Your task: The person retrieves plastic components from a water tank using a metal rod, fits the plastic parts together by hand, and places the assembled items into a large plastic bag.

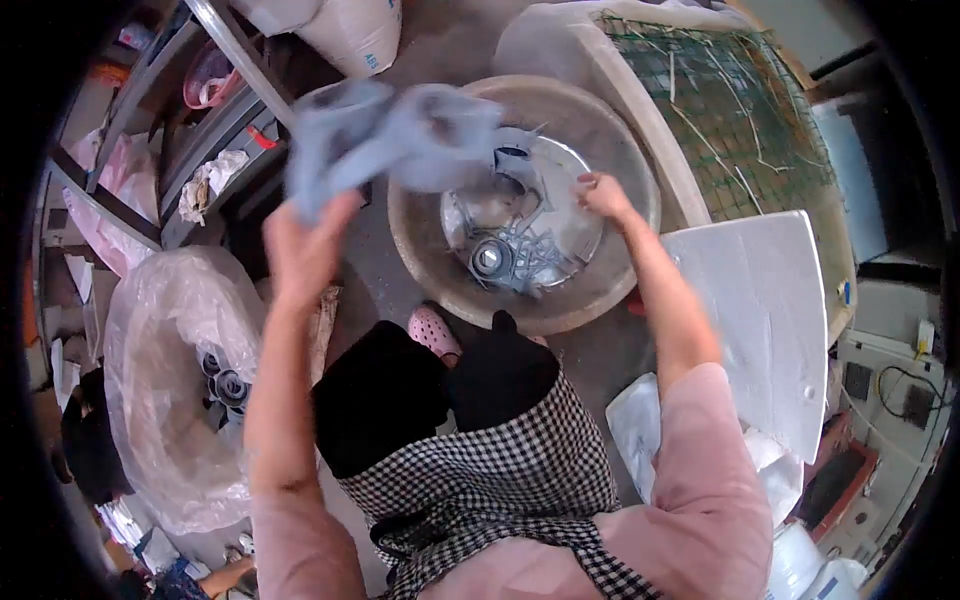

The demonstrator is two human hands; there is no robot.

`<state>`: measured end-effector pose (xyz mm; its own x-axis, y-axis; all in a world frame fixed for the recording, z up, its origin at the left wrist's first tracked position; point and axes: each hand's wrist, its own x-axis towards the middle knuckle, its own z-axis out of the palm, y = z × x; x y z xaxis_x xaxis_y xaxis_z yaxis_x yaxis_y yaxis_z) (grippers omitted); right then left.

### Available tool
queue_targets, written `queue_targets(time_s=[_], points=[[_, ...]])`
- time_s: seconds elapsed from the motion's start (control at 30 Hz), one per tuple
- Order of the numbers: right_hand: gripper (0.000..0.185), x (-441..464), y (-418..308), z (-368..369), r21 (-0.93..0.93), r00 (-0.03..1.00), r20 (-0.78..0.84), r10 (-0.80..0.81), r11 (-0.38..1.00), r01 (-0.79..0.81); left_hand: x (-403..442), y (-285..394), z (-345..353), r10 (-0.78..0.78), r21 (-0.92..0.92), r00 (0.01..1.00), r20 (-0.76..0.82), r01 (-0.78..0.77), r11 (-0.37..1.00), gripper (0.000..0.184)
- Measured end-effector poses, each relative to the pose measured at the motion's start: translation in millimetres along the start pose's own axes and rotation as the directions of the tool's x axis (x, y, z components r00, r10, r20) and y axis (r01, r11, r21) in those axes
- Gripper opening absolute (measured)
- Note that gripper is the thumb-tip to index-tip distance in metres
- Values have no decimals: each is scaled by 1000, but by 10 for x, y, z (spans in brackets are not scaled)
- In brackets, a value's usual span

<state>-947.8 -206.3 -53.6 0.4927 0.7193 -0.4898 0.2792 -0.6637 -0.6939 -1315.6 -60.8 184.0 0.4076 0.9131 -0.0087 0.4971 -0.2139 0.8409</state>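
My left hand is closed around one end of a grey plastic moulded piece, blurred by motion, with rounded ring-like openings. It is held up over the left side of a large round basin. My right hand is above the basin's right side, fingers curled together; anything small inside them is hidden. Within the basin lies a shiny round metal pan. It contains a grey ring-shaped part and several thin grey plastic scraps.
At left, a clear plastic bag lines a container with dark ring parts. A metal rack stands behind it. Green netting covers a tub at upper right. A white board leans beside my right arm.
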Motion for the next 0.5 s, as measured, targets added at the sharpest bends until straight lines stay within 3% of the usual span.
queue_targets(time_s=[0.03,0.07,0.1,0.13,0.17,0.23,0.27,0.33,0.37,0.4,0.43,0.47,0.5], points=[[57,12,-16,185,-107,1000,-25,-16,994,14,-90,-188,-360,-77,-39,993,-84,74,996,25],[63,48,-58,380,-208,998,-49,-36,978,25,-227,-366,-678,-103,-84,958,-268,83,993,30],[63,200,-42,576,-201,998,-42,-36,979,27,-402,-697,-1171,-105,-60,925,-364,90,994,30],[68,385,28,810,-301,991,-70,-117,949,91,-574,-868,-1562,-209,-73,857,-472,198,977,32],[73,531,36,997,-401,976,-89,-201,904,150,-739,-999,-1882,-209,-64,857,-471,203,977,32],[72,681,-207,1184,-460,975,-99,-200,878,133,-1081,-1300,-2474,-225,105,692,-685,400,910,37],[70,754,-282,1249,-523,972,-115,-205,844,117,-1233,-1632,-2874,-147,316,673,-725,514,797,40],[69,1053,-138,1487,-554,966,-132,-224,825,115,-1406,-2047,-3304,-329,130,517,-790,666,734,48],[68,1192,-74,1574,-578,956,-162,-245,809,109,-1398,-2188,-3413,-336,127,509,-793,677,725,48],[68,1275,-72,1577,-582,959,-148,-242,805,113,-1403,-2292,-3505,-400,119,403,-823,811,572,54],[68,1343,-64,1557,-698,972,-81,-221,709,103,-1407,-2393,-3599,-440,102,287,-851,912,398,60],[67,1337,-82,1520,-798,981,-21,-193,595,100,-1417,-2518,-3715,-443,101,282,-851,916,388,60],[68,1088,-278,1370,-587,985,-127,-113,810,18,-1388,-2672,-3824,-413,170,339,-845,904,393,66]])
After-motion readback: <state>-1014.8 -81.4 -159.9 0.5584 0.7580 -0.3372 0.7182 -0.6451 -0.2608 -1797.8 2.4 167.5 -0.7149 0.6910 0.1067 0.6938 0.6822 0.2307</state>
